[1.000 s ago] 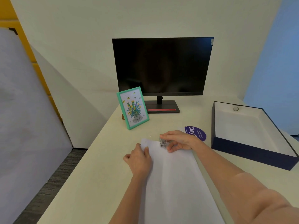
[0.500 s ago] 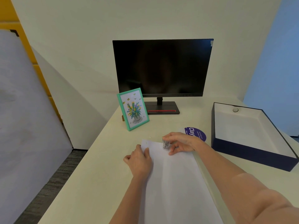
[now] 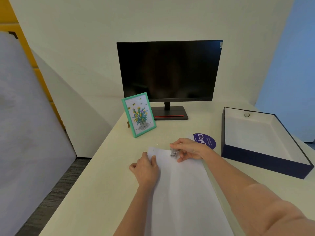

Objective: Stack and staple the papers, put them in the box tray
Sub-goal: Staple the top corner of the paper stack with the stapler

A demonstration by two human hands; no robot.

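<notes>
White papers (image 3: 184, 193) lie in a stack on the near part of the pale desk (image 3: 102, 184), and the left hand (image 3: 146, 169) presses flat on their left edge near the far corner. The right hand (image 3: 190, 149) pinches a small clear stapler (image 3: 173, 152) that sits on the far edge of the papers. To the right, well apart, sits the dark blue box tray (image 3: 265, 160), and far back stand a green picture frame (image 3: 139, 114) and a black monitor (image 3: 170, 70).
</notes>
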